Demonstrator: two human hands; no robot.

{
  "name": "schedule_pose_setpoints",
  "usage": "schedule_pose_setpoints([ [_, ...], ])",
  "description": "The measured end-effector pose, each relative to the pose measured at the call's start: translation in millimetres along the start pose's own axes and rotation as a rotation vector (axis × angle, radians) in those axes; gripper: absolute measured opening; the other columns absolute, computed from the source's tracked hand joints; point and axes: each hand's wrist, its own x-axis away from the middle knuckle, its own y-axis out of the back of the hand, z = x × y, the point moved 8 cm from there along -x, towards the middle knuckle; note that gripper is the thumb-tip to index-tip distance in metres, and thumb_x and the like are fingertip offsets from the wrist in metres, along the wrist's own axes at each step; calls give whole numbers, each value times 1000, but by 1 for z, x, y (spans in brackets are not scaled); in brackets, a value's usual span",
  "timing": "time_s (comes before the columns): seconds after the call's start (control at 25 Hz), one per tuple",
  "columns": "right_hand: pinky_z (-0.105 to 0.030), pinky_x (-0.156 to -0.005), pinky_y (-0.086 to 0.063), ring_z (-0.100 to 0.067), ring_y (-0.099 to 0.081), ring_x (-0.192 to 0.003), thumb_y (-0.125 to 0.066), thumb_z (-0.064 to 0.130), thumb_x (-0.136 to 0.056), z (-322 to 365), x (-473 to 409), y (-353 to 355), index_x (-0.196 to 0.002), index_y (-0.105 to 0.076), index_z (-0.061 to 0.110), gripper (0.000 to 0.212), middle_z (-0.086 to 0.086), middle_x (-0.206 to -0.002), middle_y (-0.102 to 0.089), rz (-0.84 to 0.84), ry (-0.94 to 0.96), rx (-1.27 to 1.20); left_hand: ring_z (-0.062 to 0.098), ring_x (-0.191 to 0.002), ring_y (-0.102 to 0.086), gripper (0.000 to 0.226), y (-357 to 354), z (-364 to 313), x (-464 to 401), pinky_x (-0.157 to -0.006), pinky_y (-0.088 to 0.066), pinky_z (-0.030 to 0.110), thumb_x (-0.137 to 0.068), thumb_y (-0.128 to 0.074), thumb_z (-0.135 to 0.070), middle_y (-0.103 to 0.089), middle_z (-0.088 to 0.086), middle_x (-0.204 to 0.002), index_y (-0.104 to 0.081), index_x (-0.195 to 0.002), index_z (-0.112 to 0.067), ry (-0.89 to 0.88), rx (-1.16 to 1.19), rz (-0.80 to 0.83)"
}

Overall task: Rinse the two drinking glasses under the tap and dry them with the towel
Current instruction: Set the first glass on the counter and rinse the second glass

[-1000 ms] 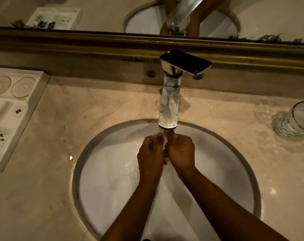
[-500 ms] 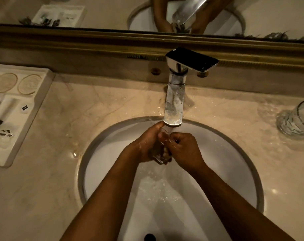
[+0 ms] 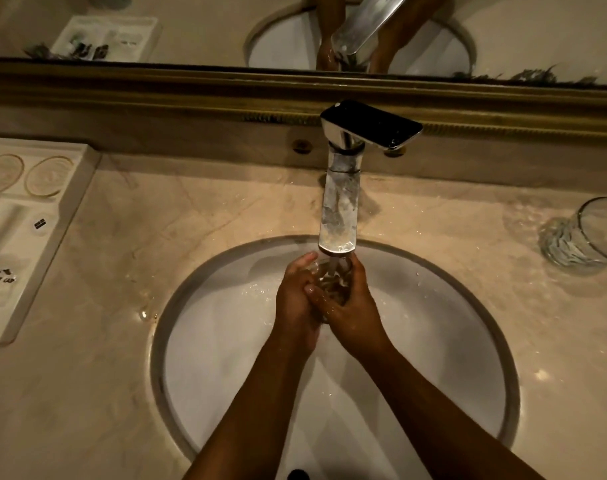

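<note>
Both hands cup a clear drinking glass (image 3: 330, 277) under the chrome tap's (image 3: 338, 216) running stream, above the round white basin (image 3: 226, 341). The left hand (image 3: 297, 299) and right hand (image 3: 352, 303) curl their fingers around it. A second clear ribbed glass (image 3: 582, 233) stands on the marble counter (image 3: 104, 375), far right.

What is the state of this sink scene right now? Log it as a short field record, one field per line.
held item: clear drinking glass, upright under the spout
left hand: curled round the glass's left side
right hand: curled round its right side, fingers across the front
chrome tap: running, stream falling into the glass
second clear ribbed glass: standing on the beige marble counter, far right, untouched
round white basin: wet, below both hands
white amenity tray: left edge of counter
towel: not in view
</note>
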Motion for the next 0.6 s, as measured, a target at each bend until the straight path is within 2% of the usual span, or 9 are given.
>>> schedule_pose_setpoints([
  [0.08, -19, -91, -54, 8, -63, -106, -86, 34, -73, 2, 2, 8, -146, -36, 35, 88, 21, -122, -63, 61, 12, 55, 39, -106, -72, 26, -3, -9, 5, -90, -59, 46, -98, -54, -12, -75, 23, -113, -73, -115, -5, 22, -103, 80],
  [0.2, -14, -82, -55, 10, -63, -103, -92, 28, -64, 7, 8, 17, -136, -41, 36, 88, 25, -115, -62, 135, 74, 126, 37, -103, -74, 37, -6, -23, 10, -90, -60, 47, -88, -53, 12, -77, 21, -109, -76, -110, -6, -13, -408, 233],
  [0.28, -18, -82, -57, 5, -65, -103, -93, 31, -62, 10, 14, 17, -130, -41, 39, 86, 23, -114, -63, 154, 105, 183, 30, -95, -77, 32, -7, -31, 9, -81, -63, 41, -90, -60, 10, -79, 15, -102, -77, -110, -8, -67, -659, 266],
  [0.36, -22, -87, -58, 1, -65, -106, -93, 35, -62, 14, 18, 14, -132, -39, 41, 89, 21, -119, -61, 175, 142, 243, 22, -81, -77, 21, -7, -41, 5, -68, -61, 30, -91, -66, 3, -80, 10, -90, -79, -102, -8, -141, -860, 208],
  [0.4, -22, -89, -57, 0, -64, -109, -92, 36, -62, 15, 19, 12, -135, -37, 40, 92, 19, -124, -59, 181, 160, 254, 20, -79, -77, 17, -7, -44, 1, -67, -60, 29, -90, -68, 1, -80, 9, -87, -80, -98, -8, -176, -922, 165],
  [0.52, -19, -93, -54, 2, -61, -115, -91, 40, -61, 16, 16, 14, -145, -33, 37, 102, 18, -131, -58, 172, 160, 241, 25, -84, -78, 9, -8, -46, -5, -78, -64, 37, -90, -73, -6, -80, 11, -87, -81, -93, -8, -195, -980, 85],
  [0.6, -21, -92, -55, 3, -62, -111, -91, 42, -61, 15, 13, 20, -142, -39, 35, 96, 19, -126, -62, 158, 135, 231, 27, -85, -78, 12, -9, -43, -1, -75, -64, 36, -93, -69, -9, -80, 11, -90, -80, -96, -10, -154, -936, 134],
])
